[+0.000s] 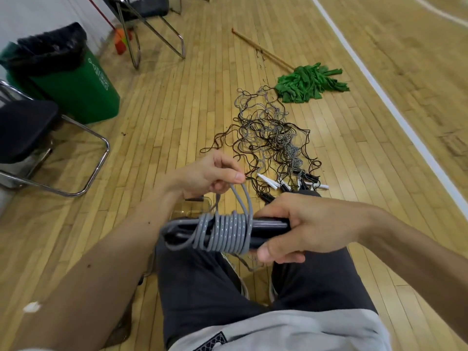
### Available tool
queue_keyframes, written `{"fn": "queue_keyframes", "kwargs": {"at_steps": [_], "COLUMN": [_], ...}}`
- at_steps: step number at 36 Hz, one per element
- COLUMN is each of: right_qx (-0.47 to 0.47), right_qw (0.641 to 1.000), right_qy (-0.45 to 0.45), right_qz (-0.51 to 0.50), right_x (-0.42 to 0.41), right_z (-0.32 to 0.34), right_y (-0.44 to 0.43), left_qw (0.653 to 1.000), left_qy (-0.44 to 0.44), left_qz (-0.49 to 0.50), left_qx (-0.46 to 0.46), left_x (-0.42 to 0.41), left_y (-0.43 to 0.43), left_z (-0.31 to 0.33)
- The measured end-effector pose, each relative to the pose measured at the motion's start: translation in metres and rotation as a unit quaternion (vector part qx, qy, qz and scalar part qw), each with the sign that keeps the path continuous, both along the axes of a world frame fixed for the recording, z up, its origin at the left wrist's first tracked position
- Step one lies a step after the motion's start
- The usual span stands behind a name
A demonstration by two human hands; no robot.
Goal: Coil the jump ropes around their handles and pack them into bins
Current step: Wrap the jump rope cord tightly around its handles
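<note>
The right hand (304,224) is closed around a pair of black handles (268,225), held level over the lap. A grey jump rope (228,231) is wound in tight turns around the handles, just left of that hand. The left hand (212,173) pinches a loop of the rope between thumb and fingers, just above the coil. Farther off on the wooden floor lies a tangled pile of ropes (268,138), with a green mop (309,82) beyond it. What may be a clear bin (195,206) shows beneath the hands. A green trash bin (76,82) stands far left.
</note>
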State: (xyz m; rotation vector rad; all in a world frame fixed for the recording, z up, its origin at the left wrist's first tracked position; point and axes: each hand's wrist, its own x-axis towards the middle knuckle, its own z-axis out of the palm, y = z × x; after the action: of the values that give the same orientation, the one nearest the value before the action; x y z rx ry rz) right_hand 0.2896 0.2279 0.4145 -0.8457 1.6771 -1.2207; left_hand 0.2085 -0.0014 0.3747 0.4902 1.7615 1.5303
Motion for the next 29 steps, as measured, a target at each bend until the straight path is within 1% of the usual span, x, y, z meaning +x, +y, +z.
{"fn": "queue_keyframes", "kwargs": {"at_steps": [1, 2, 3, 4, 5, 6, 7, 8, 9, 10, 11, 14, 17, 20, 22, 24, 27, 29], "right_qx": [-0.014, -0.026, -0.037, -0.049, -0.062, -0.073, -0.08, -0.081, -0.077, -0.07, -0.066, -0.069, -0.046, 0.002, 0.046, 0.081, 0.114, 0.138], "right_qw": [1.0, 0.999, 0.998, 0.997, 0.995, 0.994, 0.992, 0.99, 0.988, 0.986, 0.983, 0.975, 0.962, 0.953, 0.946, 0.932, 0.91, 0.899], "right_qy": [-0.001, -0.001, -0.003, -0.007, -0.011, -0.018, -0.028, -0.041, -0.054, -0.061, -0.062, -0.043, -0.021, 0.021, 0.077, 0.135, 0.181, 0.213], "right_qz": [-0.012, -0.026, -0.042, -0.058, -0.072, -0.084, -0.095, -0.109, -0.124, -0.141, -0.159, -0.208, -0.27, -0.302, -0.311, -0.326, -0.355, -0.357], "right_x": [-0.001, -0.002, -0.003, -0.004, -0.005, -0.007, -0.007, -0.008, -0.009, -0.01, -0.011, -0.016, -0.025, -0.033, -0.036, -0.039, -0.044, -0.046], "right_z": [0.0, 0.0, 0.001, 0.001, 0.001, 0.0, 0.0, 0.0, 0.0, -0.001, -0.002, -0.011, -0.022, -0.038, -0.051, -0.061, -0.071, -0.077], "right_y": [0.0, 0.0, 0.0, 0.001, 0.002, 0.003, 0.004, 0.005, 0.005, 0.006, 0.007, 0.009, 0.013, 0.017, 0.019, 0.02, 0.021, 0.02], "left_qw": [1.0, 0.999, 0.997, 0.992, 0.987, 0.982, 0.983, 0.983, 0.985, 0.988, 0.99, 0.987, 0.986, 0.986, 0.988, 0.988, 0.986, 0.986], "left_qy": [-0.018, -0.032, -0.064, -0.111, -0.146, -0.169, -0.151, -0.128, -0.102, -0.085, -0.075, -0.054, -0.064, -0.05, -0.037, -0.028, -0.022, -0.013], "left_qz": [-0.006, 0.009, 0.032, 0.058, 0.072, 0.088, 0.103, 0.129, 0.136, 0.132, 0.123, 0.153, 0.154, 0.154, 0.146, 0.14, 0.143, 0.138], "left_qx": [0.004, -0.008, -0.003, 0.006, 0.004, -0.011, -0.036, -0.038, -0.02, -0.002, -0.004, -0.009, -0.027, -0.031, -0.047, -0.063, -0.078, -0.097], "left_x": [0.0, -0.002, -0.007, -0.018, -0.026, -0.025, -0.016, -0.002, 0.015, 0.024, 0.03, 0.04, 0.05, 0.058, 0.062, 0.065, 0.067, 0.068], "left_y": [0.002, -0.006, -0.02, -0.04, -0.055, -0.06, -0.058, -0.044, -0.024, -0.006, 0.006, 0.012, 0.014, 0.016, 0.018, 0.02, 0.022, 0.024], "left_z": [-0.007, -0.025, -0.049, -0.087, -0.122, -0.141, -0.136, -0.113, -0.081, -0.06, -0.047, -0.042, -0.045, -0.049, -0.05, -0.047, -0.044, -0.042]}}
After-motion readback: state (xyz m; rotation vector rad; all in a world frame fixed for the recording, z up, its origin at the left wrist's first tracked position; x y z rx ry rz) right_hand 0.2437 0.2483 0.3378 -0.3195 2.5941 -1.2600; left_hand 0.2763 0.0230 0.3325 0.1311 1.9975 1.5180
